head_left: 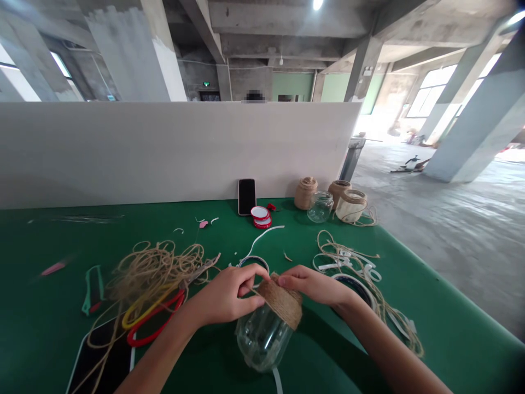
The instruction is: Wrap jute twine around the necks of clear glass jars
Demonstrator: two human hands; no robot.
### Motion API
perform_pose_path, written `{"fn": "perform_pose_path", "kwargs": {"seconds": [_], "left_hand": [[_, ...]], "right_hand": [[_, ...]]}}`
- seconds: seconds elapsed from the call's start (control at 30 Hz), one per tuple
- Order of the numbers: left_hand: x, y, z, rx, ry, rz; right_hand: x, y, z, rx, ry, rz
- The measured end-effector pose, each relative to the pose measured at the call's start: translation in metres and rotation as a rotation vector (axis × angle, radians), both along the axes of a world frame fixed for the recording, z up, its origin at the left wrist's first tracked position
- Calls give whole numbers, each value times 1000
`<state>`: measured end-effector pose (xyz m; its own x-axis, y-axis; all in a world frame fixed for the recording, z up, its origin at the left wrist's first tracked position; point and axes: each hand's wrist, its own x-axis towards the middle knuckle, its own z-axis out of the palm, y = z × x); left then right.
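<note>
A clear glass jar (264, 336) lies tilted on the green table, its upper part wrapped in brown twine (285, 302). My left hand (232, 293) pinches at the left edge of the wrapped band, where a strand of twine runs between thumb and index finger. On the band's upper edge rest the closed fingers of my right hand (309, 283), steadying the jar. The jar's mouth is hidden. A white strip (278, 380) shows under the jar's base.
Loose twine (159, 268), scissors (156, 323), a green cutter (93, 290) and a dark tablet (102, 358) lie left. Tape rolls (356, 293) and more twine (385, 306) are right. Behind stand a phone (246, 197), red-rimmed lids (261, 214), several jars (320, 207) and a white partition (176, 153).
</note>
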<state>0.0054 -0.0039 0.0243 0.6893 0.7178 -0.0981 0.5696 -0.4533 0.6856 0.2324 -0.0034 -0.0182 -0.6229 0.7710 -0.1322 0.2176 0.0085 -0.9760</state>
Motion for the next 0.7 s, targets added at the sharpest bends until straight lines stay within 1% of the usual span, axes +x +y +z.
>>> {"fn": "perform_pose_path", "kwargs": {"seconds": [0.2,0.57,0.63,0.7], "left_hand": [[-7,12,-12,-38,-33,20],[-11,28,-30,-158,-95,-39],[-11,29,-31,-174,-96,-47],[-11,29,-29,-178,-98,-42]], "right_hand": [[4,1,2,30,-24,29],[12,0,16,201,-51,246],[14,0,18,241,-63,266],[15,0,20,277,-76,275]]}}
